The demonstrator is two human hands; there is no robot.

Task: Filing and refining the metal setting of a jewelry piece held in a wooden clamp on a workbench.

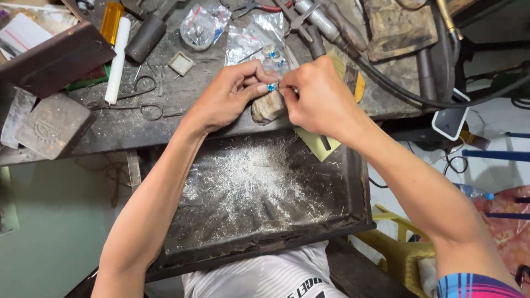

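Both hands pinched: my L hand (234,94) steadied blue-stone piece (271,86) on wooden peg (268,107); R hand (317,94), at 3 o'clock, gripped thin tool.

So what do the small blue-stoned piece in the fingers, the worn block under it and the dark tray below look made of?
Small blue-stoned piece: seemingly silvery metal with a glossy blue stone.
Worn block: probably wood, pale, rough and chipped.
Dark tray: looks like dull, tarnished sheet metal, dusted with bright metallic filings.

Tools (326,22) crowd bench; filings drawer (353,182) lies open
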